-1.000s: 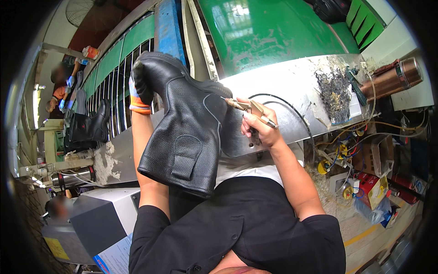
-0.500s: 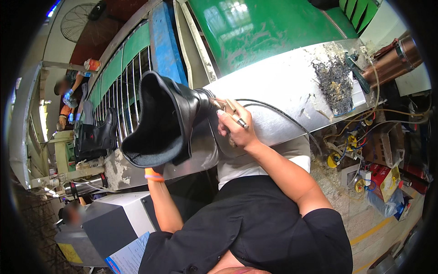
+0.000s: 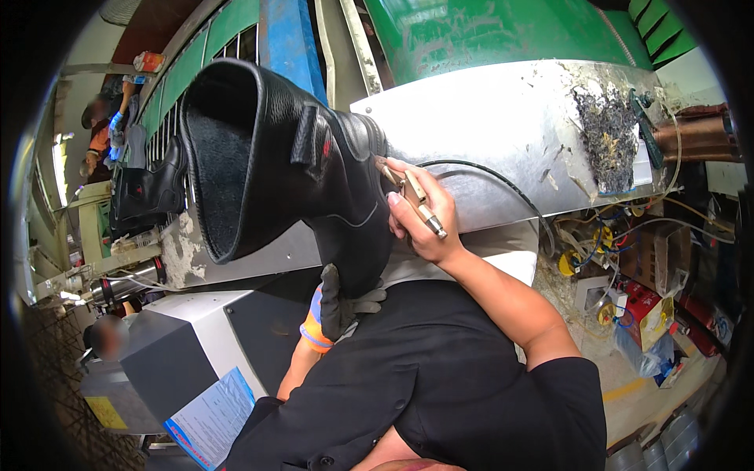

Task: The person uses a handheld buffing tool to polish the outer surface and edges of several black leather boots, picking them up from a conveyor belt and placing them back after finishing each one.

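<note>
Black boot (image 3: 345,177): turned since the earlier frame, shaft opening now fully leftward, toe toward the wearer; held at the metal bench's (image 3: 503,118) near edge. Left hand (image 3: 338,306), gloved: shifted to the toe, gripping it. Right hand (image 3: 446,213): closed around brass-coloured tool (image 3: 431,220), tip at the sole edge. Black hose (image 3: 472,163): arched across bench.
</note>
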`<state>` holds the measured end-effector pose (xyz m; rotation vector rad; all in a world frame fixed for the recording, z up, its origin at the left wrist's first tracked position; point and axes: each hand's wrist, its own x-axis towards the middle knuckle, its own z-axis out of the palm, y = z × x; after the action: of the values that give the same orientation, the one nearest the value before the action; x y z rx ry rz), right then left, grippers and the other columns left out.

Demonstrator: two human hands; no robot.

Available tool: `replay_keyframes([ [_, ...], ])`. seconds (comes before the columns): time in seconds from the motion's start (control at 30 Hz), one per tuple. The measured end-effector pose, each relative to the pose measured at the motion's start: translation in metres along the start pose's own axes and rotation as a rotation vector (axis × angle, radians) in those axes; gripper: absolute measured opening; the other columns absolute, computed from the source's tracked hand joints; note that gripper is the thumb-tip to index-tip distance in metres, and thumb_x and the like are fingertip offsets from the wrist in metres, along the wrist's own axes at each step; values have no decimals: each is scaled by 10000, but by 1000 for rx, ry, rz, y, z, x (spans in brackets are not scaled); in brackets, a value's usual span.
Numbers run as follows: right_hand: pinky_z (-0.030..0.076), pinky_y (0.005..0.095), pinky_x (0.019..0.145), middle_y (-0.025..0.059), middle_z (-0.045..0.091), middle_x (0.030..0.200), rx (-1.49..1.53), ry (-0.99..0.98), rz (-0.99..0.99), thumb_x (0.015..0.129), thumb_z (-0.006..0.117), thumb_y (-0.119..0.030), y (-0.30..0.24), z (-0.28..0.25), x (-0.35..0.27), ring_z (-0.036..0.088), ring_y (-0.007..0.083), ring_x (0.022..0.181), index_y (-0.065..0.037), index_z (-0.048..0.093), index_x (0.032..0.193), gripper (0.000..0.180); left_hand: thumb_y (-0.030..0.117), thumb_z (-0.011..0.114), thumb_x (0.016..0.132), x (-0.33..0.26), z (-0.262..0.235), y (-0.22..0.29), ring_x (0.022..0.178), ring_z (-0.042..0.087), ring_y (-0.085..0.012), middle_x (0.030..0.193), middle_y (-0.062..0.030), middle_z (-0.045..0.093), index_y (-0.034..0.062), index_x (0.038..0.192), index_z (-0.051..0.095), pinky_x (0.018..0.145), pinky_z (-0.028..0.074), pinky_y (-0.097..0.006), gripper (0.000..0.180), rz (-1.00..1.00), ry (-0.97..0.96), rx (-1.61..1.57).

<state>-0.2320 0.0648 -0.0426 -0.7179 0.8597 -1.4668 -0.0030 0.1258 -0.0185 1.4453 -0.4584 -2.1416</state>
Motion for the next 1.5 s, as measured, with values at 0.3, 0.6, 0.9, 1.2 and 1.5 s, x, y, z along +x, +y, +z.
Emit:
replay_keyframes([
  [0.3, 389, 206, 511, -30, 541, 656, -27, -52, 39, 922, 566, -69, 0, -15, -27, 485, 33, 546, -9, 514, 1330, 416, 635, 486, 913, 14, 28, 5, 1056, 649, -383, 1291, -225, 552, -15, 1433, 333, 862, 583, -447, 847, -7, -98, -87],
  [0.6, 391, 215, 483, -22, 548, 617, -91, -25, 126, 918, 568, -72, -8, -27, -52, 484, 35, 512, 26, 508, 1324, 422, 682, 479, 886, 22, 39, 2, 1088, 640, -339, 1250, -200, 585, -24, 1392, 397, 913, 556, -454, 873, -50, -126, -97],
  [0.9, 392, 209, 487, -17, 539, 624, -174, 19, 218, 925, 544, -35, -31, -28, -86, 477, 35, 507, 23, 481, 1341, 426, 747, 409, 864, 33, 68, 13, 1170, 596, -298, 1321, -192, 548, 4, 1429, 369, 970, 516, -425, 934, -135, -394, -90],
  [1.2, 390, 210, 468, -15, 526, 590, -258, 212, 106, 907, 544, 4, -43, -26, -106, 471, 43, 482, 57, 447, 1355, 462, 747, 381, 867, 66, 104, 23, 1223, 555, -333, 1393, -239, 470, 32, 1453, 308, 1030, 466, -435, 927, -280, -711, -97],
  [1.5, 530, 253, 622, 87, 644, 778, -281, 306, -64, 935, 527, -14, -37, -26, -106, 618, 105, 640, 86, 434, 1355, 442, 683, 381, 926, 116, 114, 26, 1033, 635, -245, 1188, -171, 623, 7, 1323, 491, 897, 515, -354, 791, -430, -1124, -148],
])
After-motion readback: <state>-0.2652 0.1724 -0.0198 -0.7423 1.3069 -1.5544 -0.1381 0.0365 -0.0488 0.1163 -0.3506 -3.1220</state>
